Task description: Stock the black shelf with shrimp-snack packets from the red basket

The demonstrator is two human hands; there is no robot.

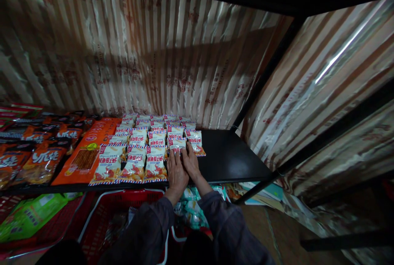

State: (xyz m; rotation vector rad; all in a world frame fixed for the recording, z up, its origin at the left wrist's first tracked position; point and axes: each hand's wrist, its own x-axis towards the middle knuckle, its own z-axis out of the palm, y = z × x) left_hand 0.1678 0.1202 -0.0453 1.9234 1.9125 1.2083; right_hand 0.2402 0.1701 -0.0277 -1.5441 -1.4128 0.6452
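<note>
My left hand (177, 173) lies with outstretched fingers over the lower front of a small white snack bag (177, 145). Close beside it, my right hand (191, 164) reaches along the same bag's right side, fingers extended. The hands partly cover this bag, and neither shows a clear grip on it. Several matching snack bags (156, 162) stand in rows to the left and behind. One more bag (194, 141) leans just to the right of my right fingertips.
The black shelf (230, 154) extends right to a slanting black post (261, 189). Large orange packets (89, 150) and black-orange bags (40, 158) lie left. Below are red baskets (92, 215), a green packet (33, 215) and teal packets (192, 209). A striped curtain (154, 51) hangs behind.
</note>
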